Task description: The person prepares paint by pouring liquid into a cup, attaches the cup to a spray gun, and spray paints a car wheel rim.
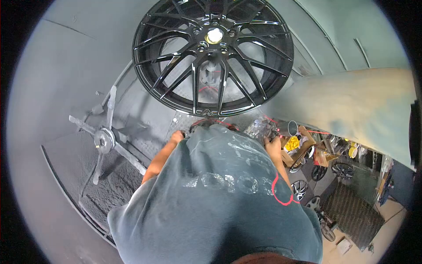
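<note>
A glossy black multi-spoke wheel (223, 83) with a pale centre lies face up in front of me. My left hand (178, 136) is closed beside the upper left edge of my grey shirt (233, 176), below the wheel; a small dark thing shows at its fingers, too hidden to name. On the other side, my right hand (272, 144) is wrapped round a tool with a clear plastic cup (258, 128), which looks like a spray gun. Its fingers are partly hidden. Neither hand touches the wheel.
A grey-coated stand (104, 140) with several arms is at the left. A large pale curved panel (351, 105) spans the right. Beneath it lie open cardboard boxes (303, 147), several wheels, a yellow roll (352, 152) and a dark mat (354, 211). A thin red hose runs near my right hand.
</note>
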### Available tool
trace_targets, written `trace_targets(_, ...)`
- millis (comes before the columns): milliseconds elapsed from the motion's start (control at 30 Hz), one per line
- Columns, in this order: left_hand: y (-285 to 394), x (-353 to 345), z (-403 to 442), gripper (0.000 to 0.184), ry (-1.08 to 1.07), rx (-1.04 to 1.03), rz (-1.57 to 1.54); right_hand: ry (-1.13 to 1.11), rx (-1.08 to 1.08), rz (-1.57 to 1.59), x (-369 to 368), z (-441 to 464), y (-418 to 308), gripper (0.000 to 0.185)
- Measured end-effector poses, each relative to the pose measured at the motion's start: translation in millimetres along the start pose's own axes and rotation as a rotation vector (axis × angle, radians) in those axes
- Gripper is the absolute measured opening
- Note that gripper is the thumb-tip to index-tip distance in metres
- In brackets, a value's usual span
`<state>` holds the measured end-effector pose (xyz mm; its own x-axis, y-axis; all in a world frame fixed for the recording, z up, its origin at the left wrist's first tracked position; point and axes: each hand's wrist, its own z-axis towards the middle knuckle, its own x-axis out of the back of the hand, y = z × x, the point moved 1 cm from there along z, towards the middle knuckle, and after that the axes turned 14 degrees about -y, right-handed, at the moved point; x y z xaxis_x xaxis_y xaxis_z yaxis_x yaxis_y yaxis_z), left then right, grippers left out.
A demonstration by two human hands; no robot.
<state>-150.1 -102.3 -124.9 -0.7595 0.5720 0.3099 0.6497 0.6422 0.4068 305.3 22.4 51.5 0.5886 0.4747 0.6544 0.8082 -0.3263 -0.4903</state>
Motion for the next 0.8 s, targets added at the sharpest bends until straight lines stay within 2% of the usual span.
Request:
trace_targets(67, 4.0, 4.8, 2.2, 0.035, -0.006, 0.006, -0.040, 0.060, 0.062, 0.018, 3.6, -0.9, -0.9, 0.038)
trace_targets(133, 4.8, 7.4, 12.1, 0.023, 0.156, 0.008, -0.259, 0.123, 0.180, 0.084, 14.0, -5.2, -13.7, 0.034)
trace_targets(167, 7.4, 12.8, 15.4, 0.023, 0.154, 0.007, -0.238, 0.137, 0.188, 0.087, 19.9, -7.5, -17.0, 0.038)
trace_targets(233, 24.6, 32.1, 16.7, 0.015, 0.224, -0.077, -0.503, 0.180, 0.171, 0.083, 29.1, -6.3, -16.4, 0.037)
trace_targets(267, 31.6, 41.9, 16.3, 0.015, 0.259, -0.117, -0.635, 0.220, 0.261, 0.123, 31.5, -4.6, -13.4, 0.035)
trace_targets(300, 35.7, 52.5, 19.5, 0.015, 0.260, -0.115, -0.613, 0.214, 0.179, 0.071, 45.8, -17.8, -36.4, 0.029)
trace_targets(367, 45.4, 73.8, 25.0, 0.013, 0.367, -0.119, -0.799, 0.206, 0.134, 0.177, 43.8, -14.0, -19.8, 0.028)
trace_targets(400, 56.6, 84.3, 20.1, 0.013, 0.374, -0.117, -0.780, 0.180, 0.145, 0.156, 50.9, -21.0, -24.9, 0.028)
trace_targets(433, 75.9, 95.7, 6.9, 0.011, 0.419, -0.197, -1.018, 0.179, 0.145, 0.175, 49.6, -21.2, -18.6, 0.028)
trace_targets(467, 89.4, 105.0, -1.3, 0.010, 0.460, -0.281, -1.255, 0.207, 0.233, 0.171, 50.1, -20.9, -10.6, 0.030)
trace_targets(500, 92.5, 111.3, -0.6, 0.010, 0.469, -0.281, -1.236, 0.235, 0.321, 0.167, 51.9, -23.6, -10.1, 0.032)
trace_targets(567, 97.2, 122.7, -1.8, 0.015, 0.617, -0.463, -1.356, 0.162, 0.243, 0.192, 60.1, -30.8, -4.8, 0.034)
trace_targets(633, 73.5, 134.1, 12.6, 0.015, 0.608, -0.438, -1.358, 0.171, 0.248, 0.219, 78.0, -38.2, -5.5, 0.031)
trace_targets(700, 33.5, 146.5, 38.5, 0.016, 0.327, -0.352, -1.361, 0.155, 0.292, 0.327, 96.4, -41.1, -4.1, 0.029)
trace_targets(733, 35.3, 144.6, 42.1, 0.016, 0.343, -0.280, -1.487, 0.134, 0.302, 0.372, 109.3, -46.2, -9.4, 0.028)
trace_targets(767, 67.4, 137.7, 16.5, 0.015, 0.406, -0.277, -1.545, 0.089, 0.263, 0.410, 130.1, -57.7, -24.9, 0.027)
trace_targets(800, 77.8, 134.2, 10.9, 0.012, 0.404, -0.307, -1.548, 0.132, 0.344, 0.422, 143.4, -62.0, -31.0, 0.027)
